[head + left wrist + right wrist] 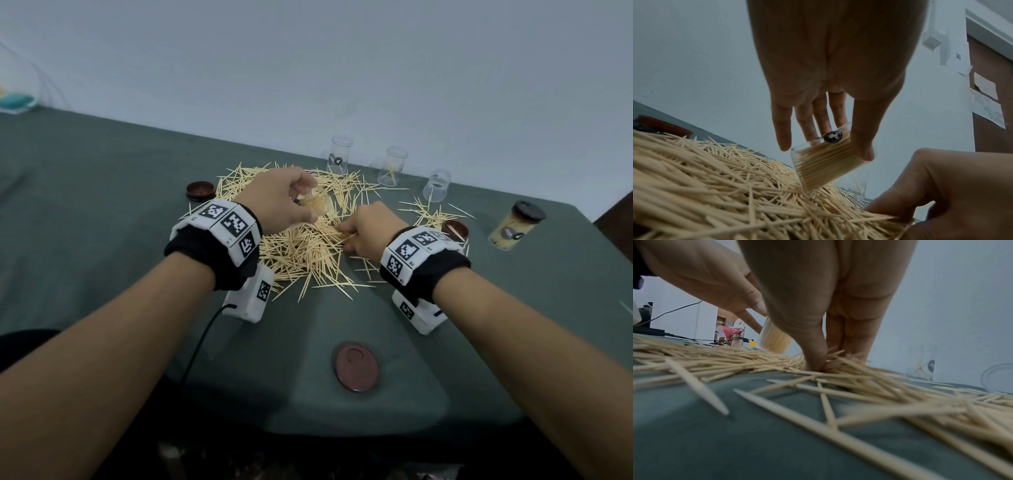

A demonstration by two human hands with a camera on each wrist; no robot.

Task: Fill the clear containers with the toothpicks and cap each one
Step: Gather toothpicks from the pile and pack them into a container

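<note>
While the green cloth-covered surface (102, 212) lay under a wide heap of pale, thin, pointed wooden toothpicks (301, 246), the left hand (277, 202) kept its grip round a clear cylindrical container (826, 160), tilted above the heap and packed with toothpicks. Three clear containers (392, 166) stood nearly empty by the wall; a capped full container (515, 226) stood at the right. The right hand (368, 229) pinched toothpicks in the heap. Round brown caps (356, 366) lay loose.

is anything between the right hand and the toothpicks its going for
Nothing visible: the right hand is already down in the toothpick pile, its fingertips pinching a few.
</note>
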